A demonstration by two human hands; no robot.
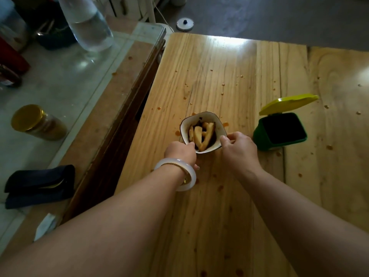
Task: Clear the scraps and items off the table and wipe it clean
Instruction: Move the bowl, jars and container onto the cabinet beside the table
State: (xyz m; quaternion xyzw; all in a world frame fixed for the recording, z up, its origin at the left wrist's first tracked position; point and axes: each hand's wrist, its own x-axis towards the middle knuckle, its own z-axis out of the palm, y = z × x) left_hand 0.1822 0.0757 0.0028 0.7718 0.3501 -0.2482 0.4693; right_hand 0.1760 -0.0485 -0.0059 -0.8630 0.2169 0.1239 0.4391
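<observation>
A small white bowl [207,117] with a dark rim sits mid-table, holding yellowish fruit scraps [201,135] in dark sauce. My left hand [180,151], with a white bangle on the wrist, grips the bowl's near-left rim. My right hand [238,147] pinches the bowl's right rim. The wooden table [229,76] is spattered with reddish-brown sauce drops [222,84]. A small green bin [279,130] with its yellow lid [287,102] flipped up stands just right of the bowl.
To the left is a glass-topped table [75,80] with a gold-lidded jar [38,121], a large clear water bottle [85,23], a dark folded pouch [40,185] and dark items at the back. A round white object [185,24] lies on the floor beyond.
</observation>
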